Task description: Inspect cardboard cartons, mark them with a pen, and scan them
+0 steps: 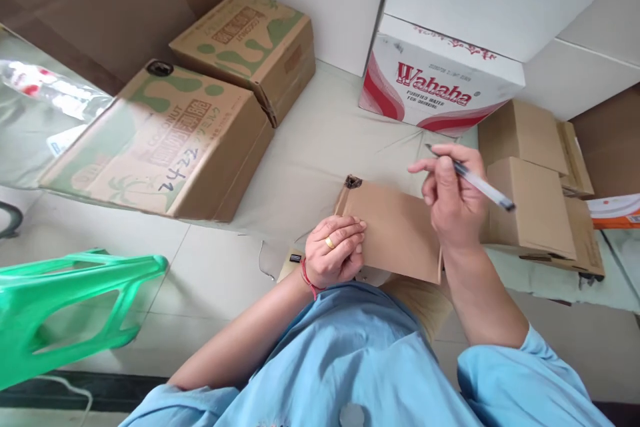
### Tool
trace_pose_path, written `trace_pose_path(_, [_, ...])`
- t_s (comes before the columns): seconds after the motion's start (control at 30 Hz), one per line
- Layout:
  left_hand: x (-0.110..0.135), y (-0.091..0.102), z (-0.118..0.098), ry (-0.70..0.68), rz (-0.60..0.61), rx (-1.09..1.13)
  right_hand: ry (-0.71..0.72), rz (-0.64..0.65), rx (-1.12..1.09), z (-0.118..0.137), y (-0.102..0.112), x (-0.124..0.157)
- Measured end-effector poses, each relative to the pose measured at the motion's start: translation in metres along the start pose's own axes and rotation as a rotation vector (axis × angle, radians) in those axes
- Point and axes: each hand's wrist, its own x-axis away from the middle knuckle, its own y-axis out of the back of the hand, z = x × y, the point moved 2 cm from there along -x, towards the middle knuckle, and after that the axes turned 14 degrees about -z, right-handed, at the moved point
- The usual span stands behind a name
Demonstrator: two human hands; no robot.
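A small plain brown cardboard box (397,230) lies close to my body, with a dark patch at its far left corner. My left hand (336,250), wearing a gold ring and a red string bracelet, grips the near left edge of this box, its fingers pressed together over the top. Above the box's right side, my right hand (457,197) holds a pen (483,188) between thumb and fingers. The pen has a pale barrel and dark ends, and its tip points up and left, apart from the cardboard.
Two coconut drink cartons (215,147) stand at left, the nearer marked 2422. Behind is a white Wahaha water carton (435,80). Several brown boxes (533,207) are stacked at right. A plastic bottle (55,90) lies far left; a green stool (75,307) stands below.
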Motion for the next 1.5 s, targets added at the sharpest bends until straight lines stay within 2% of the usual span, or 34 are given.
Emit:
trace_pose_path(0.07, [0.001, 0.001, 0.001, 0.012, 0.008, -0.006, 0.083, -0.055, 0.112, 0.008, 0.04, 0.014])
trace_pose_path(0.13, [0.002, 0.003, 0.001, 0.02, 0.023, -0.014, 0.169, -0.06, 0.324, 0.012, 0.088, 0.034])
trace_pose_path(0.23, [0.002, 0.005, 0.003, 0.007, 0.045, -0.016, 0.237, 0.028, 0.733, 0.011, 0.162, 0.071])
trace_pose_path(0.33, [0.003, 0.004, 0.007, -0.031, 0.037, -0.02, 0.059, 0.195, 1.036, 0.0, 0.222, 0.107])
trace_pose_path(0.4, [0.004, 0.002, 0.009, -0.051, 0.02, -0.026, -0.128, 0.314, 1.159, -0.011, 0.249, 0.127])
trace_pose_path(0.47, [0.005, 0.0, 0.011, -0.061, 0.013, -0.035, -0.295, 0.381, 1.274, -0.021, 0.266, 0.14])
trace_pose_path(0.57, [0.006, -0.001, 0.011, -0.07, 0.022, -0.036, -0.488, 0.352, 1.475, -0.035, 0.28, 0.14])
trace_pose_path(0.67, [0.007, -0.001, 0.011, -0.062, 0.036, -0.038, -0.564, 0.293, 1.562, -0.052, 0.283, 0.121])
trace_pose_path(0.83, [0.009, -0.001, 0.01, -0.062, 0.013, -0.057, -0.563, 0.235, 1.534, -0.085, 0.277, 0.087])
trace_pose_path(0.93, [0.01, -0.001, 0.01, -0.062, 0.019, -0.058, -0.543, 0.201, 1.477, -0.094, 0.271, 0.085])
trace_pose_path(1.03, [0.009, -0.002, 0.01, -0.067, 0.012, -0.058, -0.494, 0.118, 1.425, -0.09, 0.261, 0.098])
trace_pose_path(1.13, [0.008, -0.003, 0.009, -0.069, -0.006, -0.049, -0.432, 0.064, 1.367, -0.083, 0.239, 0.12])
trace_pose_path(1.3, [0.008, -0.003, 0.01, -0.053, 0.004, -0.042, -0.256, 0.09, 1.22, -0.078, 0.177, 0.144])
trace_pose_path(1.4, [0.008, -0.002, 0.01, -0.05, 0.026, -0.019, -0.277, 0.098, 1.272, -0.083, 0.148, 0.136])
trace_pose_path(1.5, [0.008, -0.004, 0.007, -0.051, 0.032, -0.004, -0.365, 0.106, 1.325, -0.087, 0.134, 0.117])
